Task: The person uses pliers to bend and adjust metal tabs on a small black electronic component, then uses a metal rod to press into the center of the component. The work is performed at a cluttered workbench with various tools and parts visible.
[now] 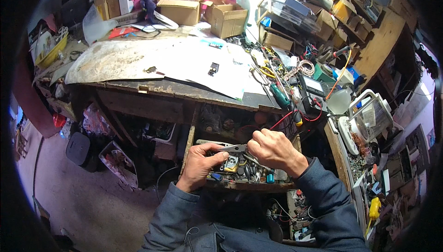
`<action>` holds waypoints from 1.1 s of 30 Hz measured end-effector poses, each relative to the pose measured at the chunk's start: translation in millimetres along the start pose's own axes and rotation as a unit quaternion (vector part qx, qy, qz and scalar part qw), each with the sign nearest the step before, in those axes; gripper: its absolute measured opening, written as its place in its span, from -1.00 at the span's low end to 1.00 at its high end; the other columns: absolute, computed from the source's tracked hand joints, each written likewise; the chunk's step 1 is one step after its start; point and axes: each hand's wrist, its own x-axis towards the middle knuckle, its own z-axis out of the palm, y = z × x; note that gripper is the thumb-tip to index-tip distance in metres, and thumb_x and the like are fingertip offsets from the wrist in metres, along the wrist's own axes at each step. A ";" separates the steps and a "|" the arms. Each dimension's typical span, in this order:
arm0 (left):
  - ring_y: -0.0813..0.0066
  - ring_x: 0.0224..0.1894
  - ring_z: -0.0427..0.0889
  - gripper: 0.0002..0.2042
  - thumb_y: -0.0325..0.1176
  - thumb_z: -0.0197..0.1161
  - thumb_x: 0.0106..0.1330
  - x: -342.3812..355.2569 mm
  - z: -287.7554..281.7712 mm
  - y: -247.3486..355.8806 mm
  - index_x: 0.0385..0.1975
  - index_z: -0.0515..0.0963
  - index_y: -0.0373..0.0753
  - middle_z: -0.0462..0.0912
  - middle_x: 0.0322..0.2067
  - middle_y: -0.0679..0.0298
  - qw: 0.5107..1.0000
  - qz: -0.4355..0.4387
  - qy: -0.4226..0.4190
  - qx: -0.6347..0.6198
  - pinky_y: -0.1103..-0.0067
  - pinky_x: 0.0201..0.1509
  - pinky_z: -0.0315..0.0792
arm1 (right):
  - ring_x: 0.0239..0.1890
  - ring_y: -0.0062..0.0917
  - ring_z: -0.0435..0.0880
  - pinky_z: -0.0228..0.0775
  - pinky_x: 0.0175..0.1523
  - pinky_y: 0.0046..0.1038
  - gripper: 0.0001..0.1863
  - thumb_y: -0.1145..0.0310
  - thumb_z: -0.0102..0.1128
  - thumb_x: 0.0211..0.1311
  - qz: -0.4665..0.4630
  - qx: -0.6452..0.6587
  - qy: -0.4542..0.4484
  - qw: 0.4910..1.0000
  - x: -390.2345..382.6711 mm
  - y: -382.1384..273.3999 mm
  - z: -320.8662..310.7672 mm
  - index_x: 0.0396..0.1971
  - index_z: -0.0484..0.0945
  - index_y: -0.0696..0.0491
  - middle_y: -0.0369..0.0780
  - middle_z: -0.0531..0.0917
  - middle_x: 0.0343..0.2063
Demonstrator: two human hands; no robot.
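A slim grey metal tool (pixel 236 148), perhaps a pair of pliers, spans the gap between my two hands above an open drawer (pixel 217 185). My left hand (pixel 204 163) is closed, pinching its left end between thumb and fingers. The tool's other end runs into my right hand (pixel 275 151), which is curled in a fist and hides that part. Below them the drawer is full of small parts, among them a square silvery part (pixel 230 163) and a teal cylinder (pixel 270 178).
Beyond the drawer, a workbench carries a white sheet (pixel 175 60) with a small black component (pixel 213 69). A green-handled tool (pixel 279 96), a meter (pixel 312 88) with red leads and tangled wires crowd its right side. Cardboard boxes (pixel 228 21) stand behind. A bin (pixel 119 164) sits on the floor.
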 end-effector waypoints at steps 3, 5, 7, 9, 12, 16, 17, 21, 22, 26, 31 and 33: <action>0.57 -0.25 0.71 -0.82 -0.58 0.41 0.26 0.4 -2.4 -2.1 -0.15 0.73 -0.38 0.78 -0.24 0.21 1.000 -0.001 0.011 -0.004 0.59 -0.07 0.62 | -0.49 -0.43 0.51 0.41 -0.44 -0.38 -0.82 0.44 0.28 -0.03 -0.011 0.005 0.045 0.999 6.4 -1.3 -2.9 -0.57 0.40 0.02 -0.26 0.41 -0.53; 0.57 -0.25 0.71 -0.82 -0.58 0.41 0.26 0.8 -2.6 -2.4 -0.15 0.73 -0.39 0.79 -0.24 0.21 1.000 0.004 0.019 0.004 0.59 -0.08 0.62 | -0.49 -0.43 0.52 0.41 -0.44 -0.38 -0.82 0.44 0.29 -0.03 -0.003 0.017 0.057 0.998 11.2 -2.3 -6.9 -0.56 0.40 0.02 -0.26 0.42 -0.52; 0.57 -0.25 0.71 -0.82 -0.58 0.41 0.25 0.6 -2.3 -2.6 -0.16 0.73 -0.39 0.79 -0.24 0.20 1.000 0.007 0.020 0.013 0.59 -0.08 0.62 | -0.49 -0.42 0.53 0.42 -0.44 -0.37 -0.81 0.44 0.30 -0.05 0.009 0.028 0.051 0.998 9.9 -3.7 -7.5 -0.55 0.40 0.02 -0.25 0.42 -0.51; 0.57 -0.25 0.71 -0.82 -0.58 0.40 0.24 0.1 -1.3 -1.1 -0.17 0.73 -0.40 0.79 -0.24 0.20 1.000 0.007 0.022 0.017 0.59 -0.08 0.62 | -0.48 -0.41 0.53 0.43 -0.44 -0.37 -0.81 0.44 0.30 -0.05 0.009 0.030 0.042 0.999 8.0 -2.9 -4.5 -0.55 0.41 0.02 -0.25 0.43 -0.51; 0.56 -0.25 0.71 -0.83 -0.59 0.39 0.25 -1.3 0.2 0.8 -0.17 0.73 -0.40 0.79 -0.24 0.21 0.999 0.008 0.023 0.025 0.59 -0.07 0.61 | -0.44 -0.39 0.55 0.46 -0.40 -0.35 -0.84 0.43 0.28 0.01 0.012 0.046 0.014 0.999 5.4 -1.3 -3.5 -0.49 0.43 0.02 -0.24 0.44 -0.48; 0.60 -0.24 0.70 -0.83 -0.57 0.39 0.29 0.4 -0.2 -0.7 -0.14 0.72 -0.41 0.78 -0.24 0.24 0.999 0.017 0.026 0.032 0.61 -0.07 0.60 | -0.43 -0.36 0.55 0.46 -0.40 -0.32 -0.85 0.42 0.27 0.04 0.010 0.059 0.025 0.998 7.8 0.1 -6.1 -0.48 0.43 0.02 -0.23 0.44 -0.47; 0.61 -0.24 0.69 -0.82 -0.56 0.39 0.31 1.0 0.1 -0.5 -0.12 0.72 -0.42 0.78 -0.24 0.25 0.999 0.015 0.029 0.028 0.63 -0.07 0.59 | -0.44 -0.36 0.55 0.45 -0.40 -0.31 -0.83 0.44 0.29 0.01 0.017 0.053 0.035 0.998 10.3 -1.0 -8.8 -0.50 0.43 0.03 -0.23 0.43 -0.48; 0.60 -0.26 0.71 -0.86 -0.57 0.35 0.33 3.7 -1.2 -2.1 -0.15 0.71 -0.42 0.78 -0.26 0.22 0.994 -0.017 0.066 -0.086 0.63 -0.13 0.60 | -0.45 -0.30 0.55 0.42 -0.39 -0.28 -0.77 0.48 0.37 -0.05 0.084 0.056 0.083 0.991 13.0 -7.1 -10.8 -0.54 0.42 0.06 -0.20 0.43 -0.50; 0.59 -0.28 0.72 -0.86 -0.56 0.35 0.35 4.8 -2.7 -6.1 -0.15 0.70 -0.42 0.78 -0.26 0.20 0.990 -0.009 0.077 -0.114 0.64 -0.17 0.61 | -0.45 -0.28 0.55 0.42 -0.39 -0.27 -0.76 0.48 0.39 -0.05 0.112 0.063 0.097 0.987 10.9 -8.9 -9.4 -0.54 0.42 0.06 -0.19 0.43 -0.49; 0.57 -0.40 0.73 -0.89 -0.50 0.34 0.37 4.9 2.2 -1.4 -0.19 0.65 -0.38 0.77 -0.33 0.21 0.985 0.002 0.116 -0.128 0.61 -0.36 0.66 | -0.48 -0.24 0.55 0.42 -0.42 -0.24 -0.77 0.44 0.38 0.00 0.192 0.108 0.101 0.970 2.2 -21.5 -7.9 -0.52 0.43 0.07 -0.16 0.46 -0.49; 0.60 -0.28 0.71 -0.92 -0.53 0.37 0.36 8.8 0.0 -8.9 -0.22 0.65 -0.37 0.76 -0.29 0.22 0.983 0.018 0.146 -0.113 0.66 -0.16 0.59 | -0.41 -0.28 0.52 0.39 -0.36 -0.26 -0.80 0.46 0.29 -0.16 0.140 0.090 0.065 0.984 -13.1 -39.5 2.7 -0.53 0.42 0.02 -0.20 0.43 -0.48; 0.61 -0.27 0.70 -0.91 -0.53 0.38 0.35 8.8 -0.5 -11.2 -0.21 0.66 -0.37 0.75 -0.29 0.23 0.983 0.041 0.149 -0.096 0.66 -0.13 0.56 | -0.41 -0.31 0.49 0.35 -0.35 -0.28 -0.79 0.45 0.30 -0.17 0.126 0.079 0.070 0.986 -12.0 -42.3 8.1 -0.53 0.41 0.01 -0.22 0.41 -0.48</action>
